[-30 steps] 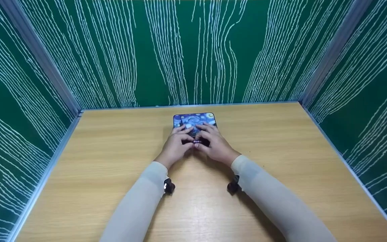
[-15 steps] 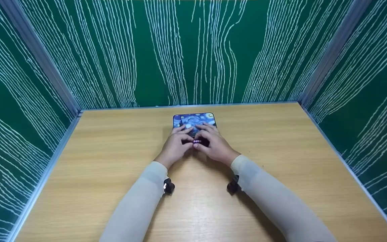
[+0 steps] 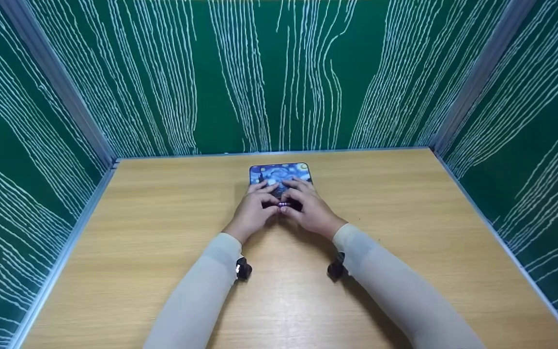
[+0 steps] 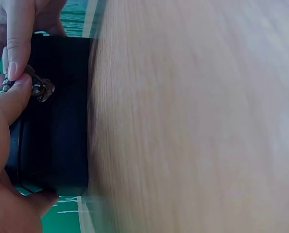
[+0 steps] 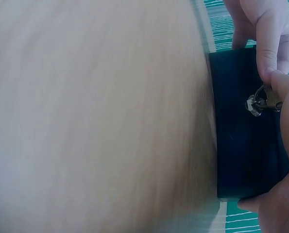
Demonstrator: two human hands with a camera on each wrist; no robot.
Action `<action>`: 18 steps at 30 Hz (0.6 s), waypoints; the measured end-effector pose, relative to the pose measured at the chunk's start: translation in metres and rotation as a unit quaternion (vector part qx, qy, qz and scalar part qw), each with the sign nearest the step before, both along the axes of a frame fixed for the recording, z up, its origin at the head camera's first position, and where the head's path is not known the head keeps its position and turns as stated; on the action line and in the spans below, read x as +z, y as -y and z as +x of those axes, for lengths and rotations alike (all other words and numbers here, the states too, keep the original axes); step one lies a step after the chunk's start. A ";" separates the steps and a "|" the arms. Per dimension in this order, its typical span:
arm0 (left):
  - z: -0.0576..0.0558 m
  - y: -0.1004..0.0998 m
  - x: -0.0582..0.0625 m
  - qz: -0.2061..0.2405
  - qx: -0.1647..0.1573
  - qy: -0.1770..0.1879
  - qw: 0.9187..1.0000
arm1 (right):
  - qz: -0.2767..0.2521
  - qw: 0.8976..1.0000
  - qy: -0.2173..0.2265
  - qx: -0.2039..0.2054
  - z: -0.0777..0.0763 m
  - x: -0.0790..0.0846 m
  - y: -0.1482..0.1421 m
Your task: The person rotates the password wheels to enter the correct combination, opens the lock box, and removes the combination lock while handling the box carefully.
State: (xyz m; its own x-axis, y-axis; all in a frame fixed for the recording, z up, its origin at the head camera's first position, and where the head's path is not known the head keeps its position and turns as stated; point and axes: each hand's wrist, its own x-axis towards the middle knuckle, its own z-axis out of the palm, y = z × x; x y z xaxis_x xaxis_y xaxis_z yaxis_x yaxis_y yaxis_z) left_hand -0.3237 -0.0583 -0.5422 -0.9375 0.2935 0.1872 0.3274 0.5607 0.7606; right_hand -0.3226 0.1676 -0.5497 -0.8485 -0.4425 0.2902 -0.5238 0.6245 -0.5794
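On my head view, a person's left hand (image 3: pixel 255 209) and right hand (image 3: pixel 309 208) pinch a small padlock (image 3: pixel 283 204) at the near side of a Starry Night-printed box (image 3: pixel 281 170) on a wooden table (image 3: pixel 162 232). In my left wrist view, the shackle (image 4: pixel 37 75) loops at the metal clasp (image 4: pixel 46 90); whether it is latched, I cannot tell. My right wrist view shows fingertips meeting over the lock. I judge dial-setting is in hand; the next move calls for a steady body and small turns.
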 end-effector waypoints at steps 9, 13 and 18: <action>-0.001 0.001 -0.003 -0.001 -0.002 -0.010 1.000 | 0.007 1.000 0.013 -0.006 0.001 0.001 0.001; -0.002 0.001 -0.003 0.002 -0.004 -0.007 1.000 | 0.008 1.000 0.020 -0.007 0.001 0.001 0.001; -0.002 0.001 -0.003 0.002 -0.002 0.001 1.000 | 0.007 1.000 0.018 -0.006 0.001 0.000 0.000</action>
